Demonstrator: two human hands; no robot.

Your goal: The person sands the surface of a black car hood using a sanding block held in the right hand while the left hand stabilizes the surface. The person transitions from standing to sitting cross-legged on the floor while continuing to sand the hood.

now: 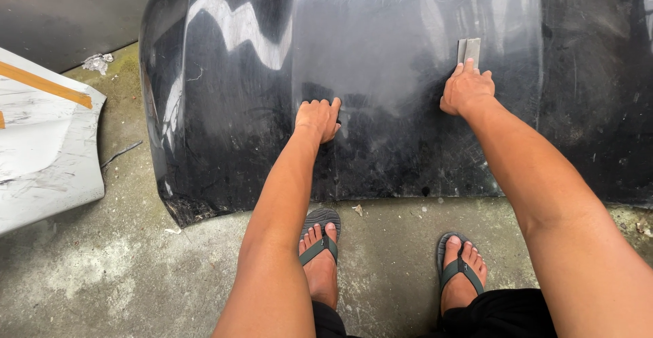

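Pressing grey sanding sheet (469,50), seemingly folded, right hand (466,91) on black panel (381,73).

Glossy black car hood (381,93), grey sanding pad (469,50), white panel (41,147) with an orange stripe (46,85).

My arms are bare, with no sleeves, watch or gloves. I wear dark shorts (503,314) at the frame's bottom edge and grey-green flip-flops (320,232) on both feet.

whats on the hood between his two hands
Nothing: in the head view, only bare, scuffed black panel lies between the left hand and the right hand, which presses a grey sanding sheet.
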